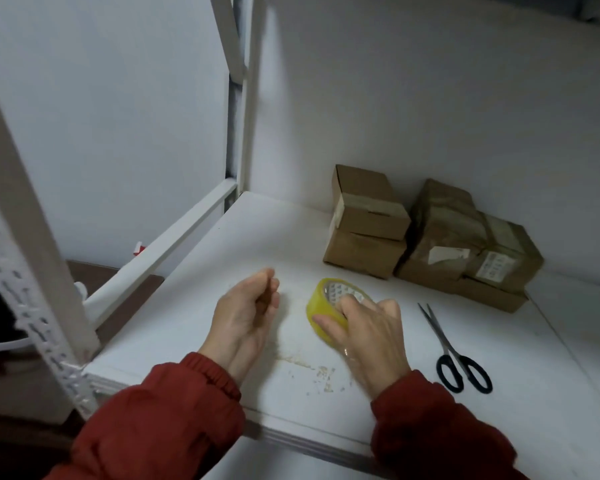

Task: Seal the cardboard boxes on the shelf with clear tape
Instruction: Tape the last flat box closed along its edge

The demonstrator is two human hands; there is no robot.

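I see the white shelf (pixel 222 271) carrying cardboard boxes (pixel 368 216) stacked toward its back right corner; my left hand (pixel 246 317) hovers mid-shelf, fingers loosely curled on nothing; my right hand (pixel 371 334) is beside it; scissors (pixel 454 351) lie just right; the tape roll (pixel 323 306) sits near the front edge, gripped by right thumb and fingers.

Right hand (pixel 368 336) gripped tape roll (pixel 321 306) on white shelf (pixel 243 237); left hand (pixel 246 313) hovered beside it, fingers loosely curled. Scissors (pixel 454 351) lay right of roll, cardboard boxes (pixel 426 237) stacked at back
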